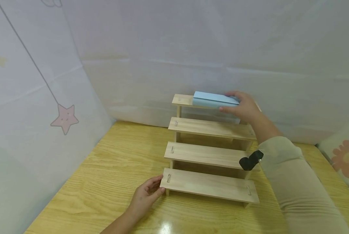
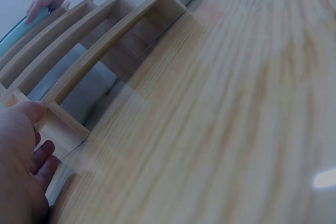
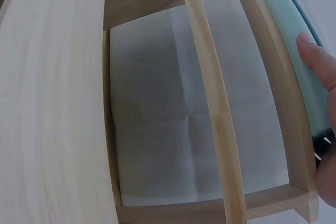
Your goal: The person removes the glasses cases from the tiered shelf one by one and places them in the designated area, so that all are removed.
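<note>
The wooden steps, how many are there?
4. The bottom step is by the left hand, the second and third rise behind it, and the top step carries the blue box that the right hand holds.

Box (image 1: 215, 98) on the top step of the stepped rack (image 1: 209, 156), rack on the table (image 1: 104, 188) before the back wall (image 1: 192, 48).

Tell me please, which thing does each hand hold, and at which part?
The right hand holds the blue box at its right end. The left hand touches the stepped wooden shelf at its lowest front-left corner.
</note>
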### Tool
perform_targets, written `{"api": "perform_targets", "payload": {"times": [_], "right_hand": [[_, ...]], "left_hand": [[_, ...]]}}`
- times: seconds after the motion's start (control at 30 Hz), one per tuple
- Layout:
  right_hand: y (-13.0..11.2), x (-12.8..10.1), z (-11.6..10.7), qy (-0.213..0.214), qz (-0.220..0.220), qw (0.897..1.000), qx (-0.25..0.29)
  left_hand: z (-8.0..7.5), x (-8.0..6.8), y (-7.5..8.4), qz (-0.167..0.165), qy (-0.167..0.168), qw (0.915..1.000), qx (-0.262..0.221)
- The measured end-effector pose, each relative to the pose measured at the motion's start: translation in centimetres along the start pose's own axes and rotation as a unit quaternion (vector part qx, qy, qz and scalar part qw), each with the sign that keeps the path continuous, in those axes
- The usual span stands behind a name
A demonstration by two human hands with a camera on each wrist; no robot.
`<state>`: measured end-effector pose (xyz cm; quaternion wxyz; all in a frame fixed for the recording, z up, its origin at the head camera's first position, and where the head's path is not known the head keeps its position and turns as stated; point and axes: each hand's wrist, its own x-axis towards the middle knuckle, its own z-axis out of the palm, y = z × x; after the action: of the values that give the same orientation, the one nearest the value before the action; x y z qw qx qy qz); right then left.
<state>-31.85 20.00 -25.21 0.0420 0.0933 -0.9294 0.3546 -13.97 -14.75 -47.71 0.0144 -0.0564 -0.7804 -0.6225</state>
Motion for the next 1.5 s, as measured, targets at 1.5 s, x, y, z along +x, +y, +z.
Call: {"api": "perform_targets", "payload": {"times": [1.5], "right_hand": [[2.9,-4.2,-4.1,0.077,0.026,0.997,-0.012]], "left_hand": [[0.1,0.3,-0.1,-0.004,-0.003,1.0,-0.007]]}}
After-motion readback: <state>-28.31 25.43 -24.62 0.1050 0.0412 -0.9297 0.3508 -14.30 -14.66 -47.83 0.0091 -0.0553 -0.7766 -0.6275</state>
